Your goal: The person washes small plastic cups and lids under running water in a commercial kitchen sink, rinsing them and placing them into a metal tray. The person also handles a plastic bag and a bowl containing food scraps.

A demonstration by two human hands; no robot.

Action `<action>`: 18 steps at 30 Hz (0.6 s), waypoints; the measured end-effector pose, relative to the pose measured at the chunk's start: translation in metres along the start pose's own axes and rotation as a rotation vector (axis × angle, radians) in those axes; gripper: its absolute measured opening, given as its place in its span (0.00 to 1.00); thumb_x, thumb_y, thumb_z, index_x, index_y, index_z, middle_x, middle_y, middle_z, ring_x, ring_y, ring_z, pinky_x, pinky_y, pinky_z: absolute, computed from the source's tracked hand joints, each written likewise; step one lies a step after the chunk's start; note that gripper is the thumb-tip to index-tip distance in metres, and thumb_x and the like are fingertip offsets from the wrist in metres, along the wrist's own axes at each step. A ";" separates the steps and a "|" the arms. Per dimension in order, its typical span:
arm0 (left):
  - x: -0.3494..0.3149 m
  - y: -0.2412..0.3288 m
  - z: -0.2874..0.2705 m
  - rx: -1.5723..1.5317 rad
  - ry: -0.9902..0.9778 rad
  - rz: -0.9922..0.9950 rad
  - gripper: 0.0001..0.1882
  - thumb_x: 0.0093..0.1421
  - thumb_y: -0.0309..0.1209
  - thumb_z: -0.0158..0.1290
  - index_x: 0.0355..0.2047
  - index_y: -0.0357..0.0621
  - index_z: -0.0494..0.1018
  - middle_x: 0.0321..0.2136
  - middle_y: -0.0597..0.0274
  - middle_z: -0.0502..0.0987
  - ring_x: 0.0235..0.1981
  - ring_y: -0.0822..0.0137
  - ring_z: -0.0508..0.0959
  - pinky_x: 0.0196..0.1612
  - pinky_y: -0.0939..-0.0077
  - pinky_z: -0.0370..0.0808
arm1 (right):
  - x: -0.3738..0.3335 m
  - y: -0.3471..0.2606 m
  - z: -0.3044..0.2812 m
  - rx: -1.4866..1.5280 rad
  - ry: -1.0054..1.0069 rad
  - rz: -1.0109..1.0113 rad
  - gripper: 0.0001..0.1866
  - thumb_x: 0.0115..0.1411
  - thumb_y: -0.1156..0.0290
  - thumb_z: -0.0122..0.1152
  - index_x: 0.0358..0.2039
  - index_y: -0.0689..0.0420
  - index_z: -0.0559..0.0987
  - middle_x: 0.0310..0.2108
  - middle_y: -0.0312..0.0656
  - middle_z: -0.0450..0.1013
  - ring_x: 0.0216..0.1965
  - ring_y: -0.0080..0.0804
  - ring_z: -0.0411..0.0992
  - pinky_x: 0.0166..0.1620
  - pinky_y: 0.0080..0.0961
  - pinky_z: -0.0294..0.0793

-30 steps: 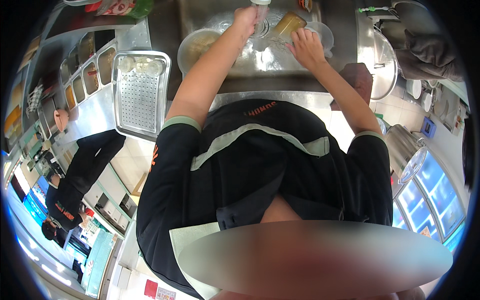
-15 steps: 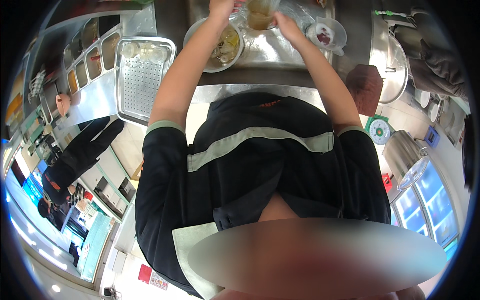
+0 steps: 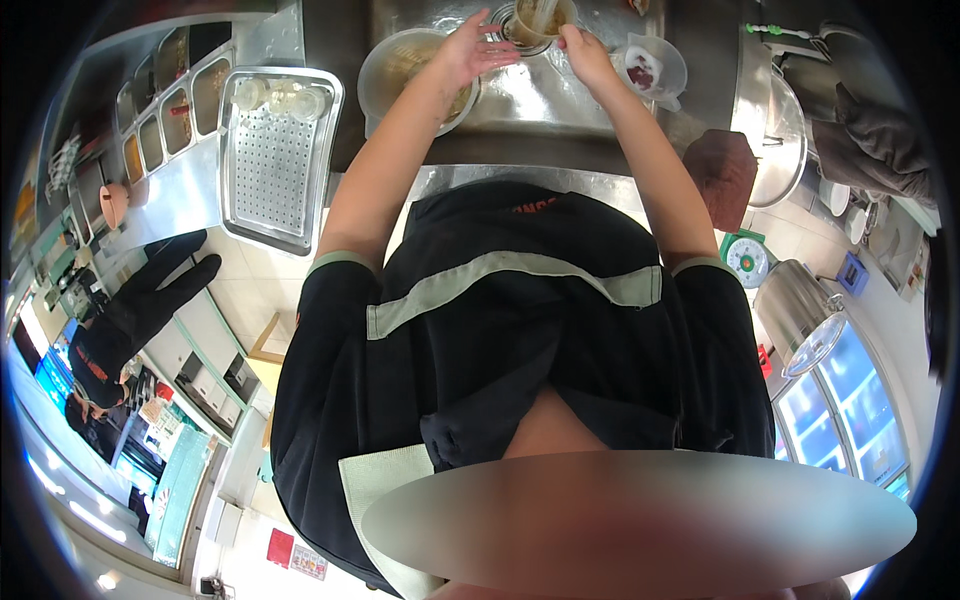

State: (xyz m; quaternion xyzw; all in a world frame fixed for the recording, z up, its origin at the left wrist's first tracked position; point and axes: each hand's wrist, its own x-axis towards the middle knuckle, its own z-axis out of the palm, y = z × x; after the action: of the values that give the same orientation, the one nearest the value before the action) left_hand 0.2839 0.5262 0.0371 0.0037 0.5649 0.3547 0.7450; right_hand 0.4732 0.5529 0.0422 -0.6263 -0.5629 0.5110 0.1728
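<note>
Over the metal sink (image 3: 545, 125), my right hand (image 3: 588, 55) has its fingers closed on the rim of a see-through container (image 3: 540, 30) with brownish contents. A pale, clear streak stands inside it; whether it is running water I cannot tell. My left hand (image 3: 472, 52) is empty, its fingers spread beside the container. Below my left forearm sits a big white bowl (image 3: 372, 92), partly covered by that arm, its contents brownish and blurred. Under the container shows the round drain (image 3: 512, 40). To the right of my right hand stands a clear plastic jug (image 3: 668, 72) with something white and dark red in it.
A perforated metal tray (image 3: 272, 180) with several small clear cups (image 3: 285, 98) lies left of the sink. Beyond it are metal food bins (image 3: 175, 115). At right are a dark red block-like thing (image 3: 722, 175), a green dial scale (image 3: 746, 258) and a steel pot (image 3: 792, 310). Another person (image 3: 115, 345) stands far left.
The container has tipped and moved slightly to the right, over the drain. My left hand has come away from beside it, lower, with fingers spread. My right hand still holds on.
</note>
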 end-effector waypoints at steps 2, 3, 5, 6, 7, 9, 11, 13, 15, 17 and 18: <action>0.000 0.000 0.020 -0.162 -0.031 -0.102 0.24 0.59 0.47 0.42 0.46 0.41 0.66 0.40 0.53 0.72 0.38 0.58 0.75 0.39 0.70 0.74 | -0.009 -0.006 0.001 0.143 -0.062 0.011 0.24 0.56 0.56 0.40 0.34 0.66 0.75 0.37 0.52 0.70 0.43 0.41 0.66 0.49 0.26 0.60; 0.002 0.000 0.029 -0.214 -0.060 -0.099 0.24 0.59 0.48 0.42 0.44 0.41 0.68 0.36 0.53 0.74 0.35 0.58 0.75 0.35 0.68 0.74 | -0.008 -0.001 0.003 0.084 -0.050 -0.078 0.23 0.56 0.57 0.41 0.35 0.66 0.74 0.39 0.51 0.69 0.45 0.40 0.64 0.50 0.26 0.59; 0.010 -0.002 0.032 -0.246 -0.201 -0.067 0.25 0.58 0.51 0.40 0.43 0.41 0.69 0.33 0.54 0.75 0.33 0.56 0.76 0.34 0.64 0.75 | -0.008 0.008 0.010 -0.035 -0.027 -0.251 0.22 0.57 0.59 0.43 0.37 0.67 0.74 0.44 0.50 0.67 0.50 0.36 0.61 0.53 0.25 0.56; 0.024 -0.003 0.028 -0.225 -0.312 -0.037 0.27 0.59 0.53 0.37 0.43 0.42 0.68 0.35 0.53 0.75 0.35 0.54 0.76 0.36 0.61 0.76 | -0.008 0.013 0.013 0.009 -0.006 -0.256 0.22 0.57 0.59 0.43 0.36 0.67 0.74 0.44 0.51 0.66 0.51 0.38 0.59 0.54 0.26 0.56; 0.029 -0.003 0.030 -0.203 -0.426 -0.008 0.29 0.59 0.55 0.34 0.44 0.43 0.68 0.36 0.53 0.75 0.37 0.53 0.76 0.38 0.59 0.76 | -0.012 0.011 0.016 0.052 0.019 -0.260 0.22 0.57 0.59 0.43 0.35 0.68 0.75 0.44 0.53 0.65 0.52 0.40 0.57 0.54 0.28 0.55; 0.039 -0.002 0.031 -0.183 -0.394 0.007 0.28 0.59 0.54 0.34 0.42 0.44 0.69 0.36 0.54 0.75 0.36 0.54 0.76 0.37 0.58 0.76 | -0.014 0.012 0.016 0.137 0.025 -0.232 0.22 0.57 0.59 0.45 0.35 0.68 0.75 0.44 0.54 0.64 0.52 0.42 0.57 0.55 0.29 0.55; 0.034 0.005 0.043 -0.126 -0.345 0.004 0.26 0.59 0.53 0.34 0.40 0.44 0.70 0.35 0.54 0.75 0.34 0.55 0.77 0.35 0.58 0.76 | -0.013 0.013 0.012 0.221 -0.001 -0.167 0.21 0.57 0.59 0.47 0.36 0.68 0.75 0.43 0.52 0.64 0.50 0.41 0.59 0.54 0.28 0.56; 0.027 0.011 0.053 -0.042 -0.268 -0.011 0.24 0.60 0.51 0.36 0.38 0.44 0.71 0.32 0.54 0.76 0.32 0.56 0.77 0.33 0.61 0.77 | -0.013 0.008 -0.002 0.252 -0.068 -0.066 0.21 0.57 0.59 0.48 0.36 0.68 0.74 0.43 0.52 0.64 0.48 0.43 0.61 0.53 0.30 0.58; 0.036 0.007 0.052 -0.171 -0.301 -0.060 0.23 0.59 0.49 0.38 0.36 0.44 0.71 0.30 0.55 0.76 0.29 0.57 0.77 0.30 0.65 0.77 | -0.012 0.010 -0.007 0.084 0.056 -0.138 0.20 0.57 0.60 0.48 0.35 0.68 0.73 0.42 0.52 0.64 0.46 0.45 0.63 0.51 0.32 0.60; 0.057 -0.002 0.039 -0.256 -0.411 -0.026 0.23 0.58 0.49 0.40 0.35 0.42 0.71 0.28 0.55 0.76 0.28 0.58 0.77 0.28 0.68 0.77 | -0.007 0.016 -0.004 -0.291 0.366 -0.388 0.17 0.57 0.62 0.48 0.33 0.67 0.73 0.40 0.51 0.66 0.44 0.46 0.65 0.48 0.34 0.64; 0.075 -0.011 0.024 -0.280 -0.498 0.032 0.23 0.58 0.50 0.40 0.35 0.41 0.71 0.27 0.55 0.76 0.28 0.58 0.78 0.28 0.68 0.77 | -0.006 0.005 -0.007 -0.341 0.349 -0.565 0.16 0.56 0.64 0.49 0.34 0.66 0.72 0.39 0.50 0.66 0.43 0.45 0.66 0.47 0.32 0.64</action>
State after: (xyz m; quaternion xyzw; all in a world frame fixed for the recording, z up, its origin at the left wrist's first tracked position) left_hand 0.3176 0.5674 -0.0212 -0.0034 0.3100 0.4291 0.8484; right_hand 0.4824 0.5485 0.0441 -0.5437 -0.7526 0.2278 0.2934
